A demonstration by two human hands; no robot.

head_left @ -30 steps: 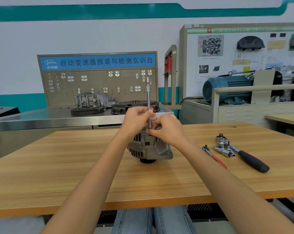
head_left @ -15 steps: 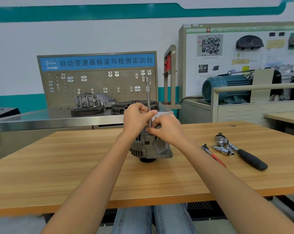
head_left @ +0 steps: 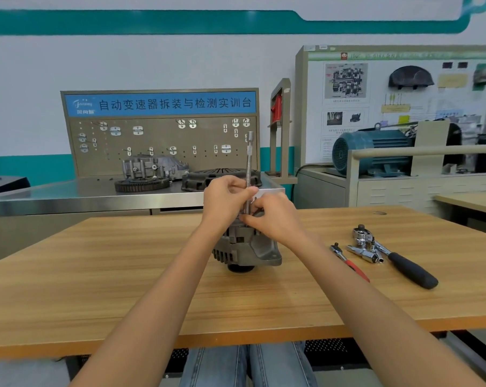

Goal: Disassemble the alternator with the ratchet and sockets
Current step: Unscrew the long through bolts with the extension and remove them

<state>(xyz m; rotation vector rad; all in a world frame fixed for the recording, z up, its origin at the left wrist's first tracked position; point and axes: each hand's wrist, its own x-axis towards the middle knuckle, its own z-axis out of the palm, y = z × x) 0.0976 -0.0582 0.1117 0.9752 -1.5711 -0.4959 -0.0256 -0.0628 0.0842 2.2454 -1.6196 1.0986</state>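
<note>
Both hands work at the top of the alternator (head_left: 246,247), which sits near the middle of the wooden table (head_left: 96,275): the left hand (head_left: 225,199) pinches the upright extension bar (head_left: 249,163) between thumb and curled fingers, and the right hand (head_left: 275,216), at 4 o'clock from it, curls its fingertips around the bar's lower end where it meets the housing. Whether a socket sits on that hidden tip cannot be told. Compared with 1 second ago, the left hand has crept slightly higher on the bar and its fingers have shifted around it, while the bar stays vertical and the alternator has not moved; this reads as finger-spinning a fastener on the rear cover, so the disassembly is probably at an early fastener, with nothing yet lifted off. At 3 o'clock from the alternator lie a black-handled ratchet (head_left: 403,263), a few loose chrome sockets (head_left: 364,252) just beside its head, and a smaller red-handled ratchet (head_left: 350,262), all untouched. Behind, at 12 o'clock, a pegboard stand carries a blue banner (head_left: 161,103) with white characters reading 自动变速器拆装与检测实训台, plus a small logo at its left end too blurred to read. At 2 o'clock a wall display board (head_left: 398,88) holds diagrams and text too small to make out, with a teal electric motor (head_left: 373,149) in front of it.
</note>
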